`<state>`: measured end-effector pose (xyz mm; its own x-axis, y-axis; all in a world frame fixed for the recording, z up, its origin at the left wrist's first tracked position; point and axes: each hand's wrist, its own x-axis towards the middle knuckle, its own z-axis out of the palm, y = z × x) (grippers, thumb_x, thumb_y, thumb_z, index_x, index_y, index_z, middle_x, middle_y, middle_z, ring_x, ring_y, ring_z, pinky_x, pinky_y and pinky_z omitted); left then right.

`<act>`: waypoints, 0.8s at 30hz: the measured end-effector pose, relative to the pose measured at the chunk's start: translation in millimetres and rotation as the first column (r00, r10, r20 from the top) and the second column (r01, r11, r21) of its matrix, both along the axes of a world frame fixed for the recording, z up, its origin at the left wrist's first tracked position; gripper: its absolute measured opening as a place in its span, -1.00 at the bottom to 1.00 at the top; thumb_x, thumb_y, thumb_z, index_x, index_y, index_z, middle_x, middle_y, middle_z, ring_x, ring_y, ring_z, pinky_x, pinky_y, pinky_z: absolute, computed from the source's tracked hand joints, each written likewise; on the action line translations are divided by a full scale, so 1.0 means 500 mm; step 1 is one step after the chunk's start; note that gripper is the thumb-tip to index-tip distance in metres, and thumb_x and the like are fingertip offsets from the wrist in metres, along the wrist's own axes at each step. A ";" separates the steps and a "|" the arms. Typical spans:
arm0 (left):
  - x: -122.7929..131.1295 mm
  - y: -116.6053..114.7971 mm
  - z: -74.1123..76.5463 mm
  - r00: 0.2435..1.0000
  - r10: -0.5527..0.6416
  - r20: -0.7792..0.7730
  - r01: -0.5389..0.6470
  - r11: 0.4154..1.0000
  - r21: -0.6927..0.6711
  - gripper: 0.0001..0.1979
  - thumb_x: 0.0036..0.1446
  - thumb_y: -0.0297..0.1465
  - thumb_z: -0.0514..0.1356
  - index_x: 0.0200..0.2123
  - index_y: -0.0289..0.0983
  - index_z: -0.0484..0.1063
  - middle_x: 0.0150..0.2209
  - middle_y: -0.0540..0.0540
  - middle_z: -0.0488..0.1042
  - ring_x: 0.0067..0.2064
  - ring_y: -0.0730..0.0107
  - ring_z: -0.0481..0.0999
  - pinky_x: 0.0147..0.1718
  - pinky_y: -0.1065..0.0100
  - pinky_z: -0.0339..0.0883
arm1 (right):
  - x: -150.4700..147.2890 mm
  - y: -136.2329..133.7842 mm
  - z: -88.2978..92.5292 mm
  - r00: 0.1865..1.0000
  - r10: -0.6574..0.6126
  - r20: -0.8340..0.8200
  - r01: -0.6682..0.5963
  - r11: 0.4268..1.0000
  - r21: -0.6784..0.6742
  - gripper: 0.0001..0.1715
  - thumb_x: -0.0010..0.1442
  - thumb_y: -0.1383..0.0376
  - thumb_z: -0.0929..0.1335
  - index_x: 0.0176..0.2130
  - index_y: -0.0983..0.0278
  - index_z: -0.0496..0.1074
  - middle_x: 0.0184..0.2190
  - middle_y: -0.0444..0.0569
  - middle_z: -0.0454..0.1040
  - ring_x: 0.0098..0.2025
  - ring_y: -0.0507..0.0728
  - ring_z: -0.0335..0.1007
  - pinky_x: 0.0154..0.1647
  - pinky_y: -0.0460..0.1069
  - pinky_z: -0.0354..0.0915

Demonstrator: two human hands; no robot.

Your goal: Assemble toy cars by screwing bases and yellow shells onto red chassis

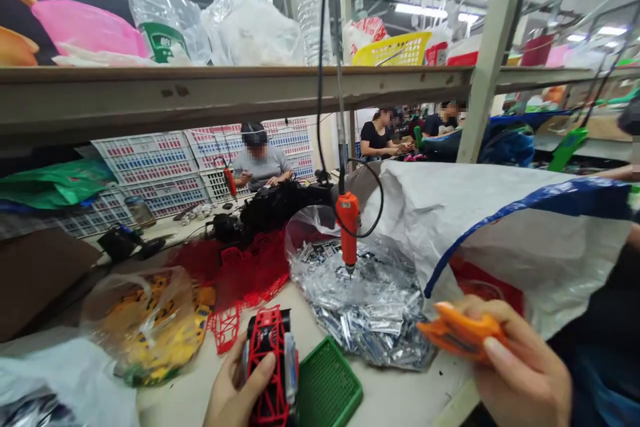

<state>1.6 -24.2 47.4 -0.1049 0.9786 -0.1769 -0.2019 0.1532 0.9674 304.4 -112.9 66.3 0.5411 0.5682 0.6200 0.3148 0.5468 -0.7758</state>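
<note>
My left hand [240, 383] is closed around a toy car [270, 367] with a red lattice frame, black wheels and a silver side strip. My right hand [525, 363] grips an orange plastic part [463, 330], possibly a toy body shell; its exact kind is unclear. Just right of the toy car lies a green plastic basket [330, 380]. An orange electric screwdriver [349, 230] hangs by its cable, bit downward, over a clear bag of silver parts [370, 313]. Red lattice frames [230, 320] lie piled beyond my left hand.
A clear bag of yellow parts [155, 320] sits at left. On the right stands a white woven sack [545, 260] with blue trim. Overhead runs a shelf [240, 97] bearing bags and bottles. Across the bench a person [260, 163] works; others sit farther back.
</note>
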 end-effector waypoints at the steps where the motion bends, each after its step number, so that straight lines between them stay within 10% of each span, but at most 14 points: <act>1: 0.004 -0.004 0.007 0.999 -0.047 -0.016 0.048 0.999 0.018 -0.10 -0.34 0.06 0.57 0.04 -0.27 0.48 -0.21 -0.19 0.70 -0.18 -0.03 0.70 -0.25 0.18 0.60 | -0.042 0.008 0.005 0.980 0.189 -0.057 -0.191 0.981 -0.033 -0.69 0.21 0.02 0.45 -0.34 0.21 0.57 -0.44 0.00 0.55 -0.43 0.21 0.51 -0.45 0.03 0.48; 5: 0.007 -0.007 0.024 0.983 -0.173 -0.066 0.179 0.980 0.092 -0.28 -0.21 -0.02 0.55 -0.03 -0.25 0.50 -0.22 -0.14 0.68 -0.25 0.11 0.68 -0.26 0.24 0.56 | -0.160 0.097 0.021 0.744 0.634 -0.211 -0.668 0.704 -0.241 -0.57 0.29 -0.04 0.45 -0.04 0.20 0.60 -0.33 0.00 0.60 -0.33 0.15 0.56 -0.30 0.01 0.52; 10: -0.014 0.020 0.002 0.946 -0.316 -0.075 0.323 0.937 0.132 -0.42 -0.10 -0.09 0.51 -0.06 -0.23 0.48 -0.19 -0.13 0.67 -0.20 0.16 0.66 -0.18 0.25 0.51 | -0.222 0.208 0.020 0.580 0.796 -0.173 -0.802 0.519 -0.296 -0.52 0.33 -0.07 0.41 0.02 0.22 0.48 -0.30 -0.07 0.57 -0.32 0.07 0.53 -0.28 -0.04 0.45; 16: -0.039 0.041 -0.021 0.938 -0.345 -0.040 0.348 0.931 0.115 -0.48 -0.05 -0.17 0.49 -0.06 -0.23 0.48 -0.18 -0.09 0.65 -0.17 0.23 0.62 -0.15 0.30 0.45 | -0.268 0.289 0.000 0.546 0.834 -0.077 -0.797 0.489 -0.354 -0.43 0.16 -0.17 0.49 -0.22 0.27 0.50 -0.38 -0.12 0.49 -0.38 0.05 0.42 -0.33 -0.06 0.36; 24: -0.037 0.037 -0.018 0.919 -0.357 -0.168 0.380 0.915 0.135 -0.60 0.03 -0.19 0.44 -0.14 -0.21 0.43 -0.29 -0.01 0.58 -0.28 0.29 0.57 -0.26 0.33 0.41 | -0.302 0.290 -0.052 0.658 0.738 -0.150 -0.741 0.599 -0.304 -0.50 0.25 -0.13 0.44 -0.14 0.23 0.50 -0.31 -0.08 0.49 -0.33 0.08 0.41 -0.30 -0.03 0.37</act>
<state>-16.9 -5.7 38.4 0.2566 0.9662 -0.0236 -0.0254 0.0311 0.9992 153.2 32.3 40.4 -0.1477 0.9325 0.3296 -0.0937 0.3185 -0.9433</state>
